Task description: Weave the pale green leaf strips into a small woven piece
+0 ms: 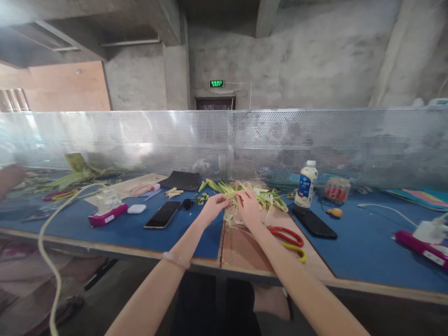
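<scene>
Head view. The left hand (216,207) is partly closed: the fingers are curled and the thumb is drawn in toward the fingertips, at the left side of a loose heap of pale green leaf strips (271,199). The right hand (248,205) reaches onto the heap with its fingers bent downward and its fingertips among the strips. The two hands are near each other, apart. Whether either hand has a strip pinched cannot be told, since the strands are thin and partly hidden by the fingers.

The heap lies partly on a tan board (245,247), along its far part. Scissors with one red loop and one yellow loop (287,234) rest on the same board, partly hidden under the right forearm (the blades cannot be made out). A bracelet (176,260) encircles the left wrist.

Right of the board, a bottle (305,185) with a blue label stands upright behind a dark phone (315,223). A jar (337,190) with red contents stands farther right, near a small orange-brown item (335,213).

Left of the hands, a second phone (163,215) lies flat on the blue table surface (191,238). A white case (136,209) is positioned between it and a magenta power strip (108,215). Another person's hand (11,179) is at the left edge, blurred.
</scene>
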Available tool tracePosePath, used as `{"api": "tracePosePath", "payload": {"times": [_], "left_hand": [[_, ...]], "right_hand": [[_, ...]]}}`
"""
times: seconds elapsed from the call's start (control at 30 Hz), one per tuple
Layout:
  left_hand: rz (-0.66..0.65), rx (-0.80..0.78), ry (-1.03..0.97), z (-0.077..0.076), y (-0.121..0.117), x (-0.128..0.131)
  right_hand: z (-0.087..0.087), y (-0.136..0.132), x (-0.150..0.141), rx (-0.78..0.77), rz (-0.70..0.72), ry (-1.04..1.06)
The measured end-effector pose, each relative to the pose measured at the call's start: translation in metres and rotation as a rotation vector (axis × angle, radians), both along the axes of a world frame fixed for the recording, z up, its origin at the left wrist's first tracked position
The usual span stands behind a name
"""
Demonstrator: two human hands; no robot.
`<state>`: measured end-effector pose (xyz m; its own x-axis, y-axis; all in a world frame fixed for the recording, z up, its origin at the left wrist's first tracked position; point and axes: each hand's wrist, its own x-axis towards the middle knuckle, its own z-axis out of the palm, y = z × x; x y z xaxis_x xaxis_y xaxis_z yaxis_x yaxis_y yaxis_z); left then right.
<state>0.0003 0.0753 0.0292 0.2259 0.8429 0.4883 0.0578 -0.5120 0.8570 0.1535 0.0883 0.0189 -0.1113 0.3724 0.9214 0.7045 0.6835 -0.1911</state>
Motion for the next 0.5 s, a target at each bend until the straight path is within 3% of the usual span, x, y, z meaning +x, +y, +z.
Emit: {"api": "tracePosePath", "payload": {"times": [0.37,0.5], "left_hand": [[0.01,-0.026,-0.016,-0.0038,0.0039,-0.0009],[0.011,-0.039,-0.034,-0.0026,0.002,0.0004]], "right_hand": [[0.0034,-0.0059,-0.0009,0.003,-0.04,0.03],[0.0012,-0.0083,-0.0044,-0.097,-0.057,0.029]]}}
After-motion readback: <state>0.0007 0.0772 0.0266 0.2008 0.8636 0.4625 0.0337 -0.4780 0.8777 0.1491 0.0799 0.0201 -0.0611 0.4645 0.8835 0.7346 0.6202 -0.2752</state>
